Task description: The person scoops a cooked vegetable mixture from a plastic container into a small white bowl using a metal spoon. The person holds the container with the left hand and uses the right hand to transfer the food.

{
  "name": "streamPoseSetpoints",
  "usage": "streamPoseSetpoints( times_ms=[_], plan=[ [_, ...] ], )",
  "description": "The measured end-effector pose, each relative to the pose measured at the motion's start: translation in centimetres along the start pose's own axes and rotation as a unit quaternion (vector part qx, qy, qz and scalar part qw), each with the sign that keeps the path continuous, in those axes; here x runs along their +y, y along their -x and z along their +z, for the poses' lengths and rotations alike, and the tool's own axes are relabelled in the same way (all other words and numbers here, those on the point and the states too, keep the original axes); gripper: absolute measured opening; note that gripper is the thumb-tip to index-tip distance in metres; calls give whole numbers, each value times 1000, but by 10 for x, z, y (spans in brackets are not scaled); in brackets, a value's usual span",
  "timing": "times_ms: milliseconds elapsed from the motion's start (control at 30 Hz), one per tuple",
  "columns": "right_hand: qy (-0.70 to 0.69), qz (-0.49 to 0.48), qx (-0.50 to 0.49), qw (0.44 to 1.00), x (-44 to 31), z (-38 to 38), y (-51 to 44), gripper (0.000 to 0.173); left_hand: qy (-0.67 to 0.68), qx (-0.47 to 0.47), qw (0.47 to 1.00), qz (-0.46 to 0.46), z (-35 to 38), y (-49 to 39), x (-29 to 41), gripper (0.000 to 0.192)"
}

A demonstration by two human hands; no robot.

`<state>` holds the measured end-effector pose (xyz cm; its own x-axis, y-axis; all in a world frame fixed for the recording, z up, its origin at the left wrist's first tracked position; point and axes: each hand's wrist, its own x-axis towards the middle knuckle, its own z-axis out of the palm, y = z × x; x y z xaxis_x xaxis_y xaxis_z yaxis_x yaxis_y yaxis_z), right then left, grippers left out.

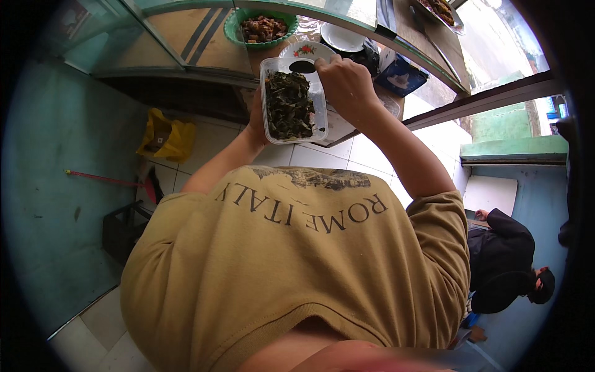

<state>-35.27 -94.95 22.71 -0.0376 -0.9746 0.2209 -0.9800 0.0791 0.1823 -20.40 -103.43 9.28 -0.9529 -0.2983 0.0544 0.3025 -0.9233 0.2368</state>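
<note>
My left hand point(257, 116) grips the left side of a clear plastic food container point(320, 111), its fingers partly hidden behind the wall. Dark green cooked leaves point(289, 107) fill much of the container. A spoon point(302, 67) with a dark-looking bowl is held in my right hand point(346, 83), over the container's far end. Just beyond is a white plate with a red floral pattern point(304, 49). Farther left, a green scalloped bowl point(228, 29) holds brown chunks of food, seen partly through glass.
A glass display case point(209, 42) frames the counter. Beside the white plates point(343, 37) are a black plastic bag point(367, 58) and a blue box point(402, 74). A yellow bag point(169, 139), a broom point(151, 183) and a black stool point(122, 228) stand left. A person in black point(502, 260) sits right.
</note>
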Motion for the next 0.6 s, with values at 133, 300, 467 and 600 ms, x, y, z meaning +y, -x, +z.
streamPoseSetpoints(
  times_ms=[133,300,467,600],
  plan=[
    [3,-63,-46,997,-16,15,-1,7,-35,27,999,-16,-3,1,0,66],
    [-53,-47,-47,996,-7,10,6,10,-33,30,998,-41,-8,2,1,66],
    [-44,-25,-73,996,-3,-2,33,15,-51,70,996,-27,-10,3,-5,65],
    [-74,39,-99,991,0,-4,34,21,-54,55,997,-24,-9,2,-5,64]
  ],
)
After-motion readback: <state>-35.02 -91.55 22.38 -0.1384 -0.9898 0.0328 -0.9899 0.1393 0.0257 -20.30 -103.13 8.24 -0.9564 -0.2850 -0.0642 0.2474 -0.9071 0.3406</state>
